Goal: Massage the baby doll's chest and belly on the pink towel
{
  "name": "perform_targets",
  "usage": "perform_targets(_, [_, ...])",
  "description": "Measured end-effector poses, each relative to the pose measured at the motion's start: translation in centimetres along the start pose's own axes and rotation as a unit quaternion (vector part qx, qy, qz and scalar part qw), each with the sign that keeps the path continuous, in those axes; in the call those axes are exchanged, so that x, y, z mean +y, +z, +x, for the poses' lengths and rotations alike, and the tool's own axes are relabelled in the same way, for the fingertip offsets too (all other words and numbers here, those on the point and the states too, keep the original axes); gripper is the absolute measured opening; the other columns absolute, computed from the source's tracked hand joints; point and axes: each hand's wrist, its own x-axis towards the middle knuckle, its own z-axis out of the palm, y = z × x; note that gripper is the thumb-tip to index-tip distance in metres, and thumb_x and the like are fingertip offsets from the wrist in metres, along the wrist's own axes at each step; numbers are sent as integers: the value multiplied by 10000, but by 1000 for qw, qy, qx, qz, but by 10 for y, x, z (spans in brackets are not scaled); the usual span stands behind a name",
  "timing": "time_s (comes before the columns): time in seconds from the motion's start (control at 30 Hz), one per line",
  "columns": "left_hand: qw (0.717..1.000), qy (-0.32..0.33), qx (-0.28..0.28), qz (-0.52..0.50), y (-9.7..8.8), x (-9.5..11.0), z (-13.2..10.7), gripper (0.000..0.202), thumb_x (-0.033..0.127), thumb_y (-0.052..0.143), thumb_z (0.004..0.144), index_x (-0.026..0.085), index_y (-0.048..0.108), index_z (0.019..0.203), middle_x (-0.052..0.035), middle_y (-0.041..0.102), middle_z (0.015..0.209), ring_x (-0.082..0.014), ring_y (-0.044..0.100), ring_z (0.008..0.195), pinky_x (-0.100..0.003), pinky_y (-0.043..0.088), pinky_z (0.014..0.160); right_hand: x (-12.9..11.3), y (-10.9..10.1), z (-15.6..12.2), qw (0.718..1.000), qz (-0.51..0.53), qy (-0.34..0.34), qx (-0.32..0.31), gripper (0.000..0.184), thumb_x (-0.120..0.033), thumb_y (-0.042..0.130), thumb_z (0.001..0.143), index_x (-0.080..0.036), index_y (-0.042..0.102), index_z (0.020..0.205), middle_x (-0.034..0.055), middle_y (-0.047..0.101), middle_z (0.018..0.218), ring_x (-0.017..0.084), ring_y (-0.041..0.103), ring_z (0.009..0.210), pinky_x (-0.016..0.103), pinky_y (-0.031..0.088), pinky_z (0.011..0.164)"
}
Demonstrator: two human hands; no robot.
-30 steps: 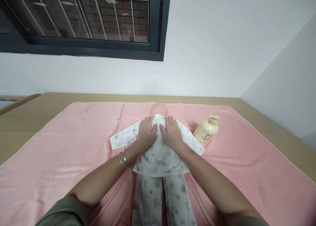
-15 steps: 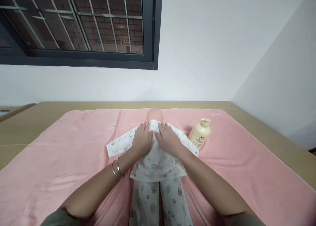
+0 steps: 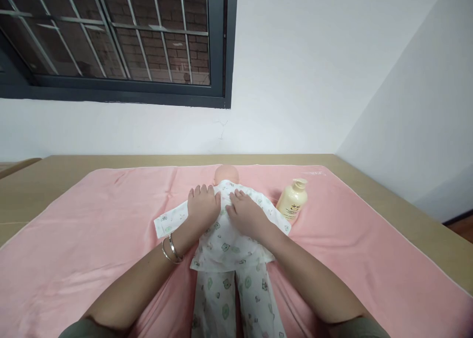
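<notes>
A baby doll point(image 3: 226, 172) lies on its back on a pink blanket point(image 3: 92, 215), dressed in white pyjamas point(image 3: 225, 244) printed with small bears. My left hand point(image 3: 201, 205) rests flat on the doll's left shoulder and chest, fingers stretched out, two bangles on the wrist. My right hand point(image 3: 246, 214) lies flat on the other side of the chest, fingers spread over the cloth. Neither hand grips anything. The doll's sleeves stick out to both sides.
A cream pump bottle point(image 3: 293, 200) lies tilted on the blanket just right of the doll. The blanket covers a tan table point(image 3: 369, 185) set against a white wall under a barred window point(image 3: 111, 37).
My left hand has slid outward to the doll's shoulder and the right hand has shifted slightly. The camera has tipped, so the whole scene sits a little lower and to the left.
</notes>
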Motion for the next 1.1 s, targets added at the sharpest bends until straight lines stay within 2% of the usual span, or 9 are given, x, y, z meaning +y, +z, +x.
perform_targets(0.13, [997,81,14,-10,-5,22,-29,437,295,391,906,93,545,1261,-220,587,1261,-347,539,1178,-499,390,993,27,3,25,997,34,73,10,566,-409,270,1012,-38,414,1414,222,367,1503,292,297,1419,410,241,1129])
perform_targets(0.2, [996,90,7,-18,-9,29,-36,409,270,409,885,103,567,1222,-214,600,1228,-349,562,1131,-492,421,943,33,6,31,996,38,78,15,545,-398,269,1013,-50,429,1401,212,387,1494,285,308,1412,424,222,1132])
perform_targets(0.33, [997,54,-7,-51,-11,20,-18,321,191,406,846,116,620,1073,-177,658,1007,-326,607,1003,-475,448,906,18,-2,17,999,23,37,14,459,-353,351,983,-76,528,1303,201,504,1400,291,419,1328,403,295,1076])
perform_targets(0.4, [995,33,9,-91,-6,11,-4,357,193,390,856,125,595,1140,-162,657,1064,-312,590,1067,-461,438,951,8,-12,5,1000,24,16,-2,387,-356,378,967,-135,617,1175,160,617,1258,277,543,1186,364,388,974])
perform_targets(0.5, [987,-10,25,-155,8,3,7,422,263,371,899,126,527,1265,-162,602,1263,-298,515,1230,-456,387,1047,3,-21,1,998,51,42,-9,371,-364,348,971,-198,676,1023,89,702,1040,239,634,976,331,447,847])
perform_targets(0.57, [984,-35,25,-175,20,3,6,472,324,377,914,104,487,1316,-182,535,1367,-310,451,1310,-484,327,1102,7,-16,6,995,64,65,44,377,-340,341,972,-190,656,1112,89,693,1097,241,612,1050,343,427,917])
perform_targets(0.67, [982,-39,18,-182,31,6,0,482,353,381,919,106,482,1320,-190,526,1380,-324,438,1324,-526,290,1117,17,7,19,989,55,63,125,450,-321,357,965,-115,526,1327,145,552,1366,258,444,1307,392,281,1102])
perform_targets(0.83, [979,-29,46,-197,35,8,-2,385,328,409,897,162,557,1211,-143,617,1245,-295,540,1194,-492,360,1065,28,39,26,989,47,53,130,491,-302,342,964,-98,468,1392,150,488,1439,257,385,1367,434,196,1161])
perform_targets(1.1, [968,-58,34,-243,40,8,1,423,334,407,865,165,582,1211,-126,625,1244,-279,535,1203,-455,346,1070,32,41,25,982,84,68,153,489,-276,374,931,-127,515,1375,113,505,1433,266,407,1360,455,211,1166])
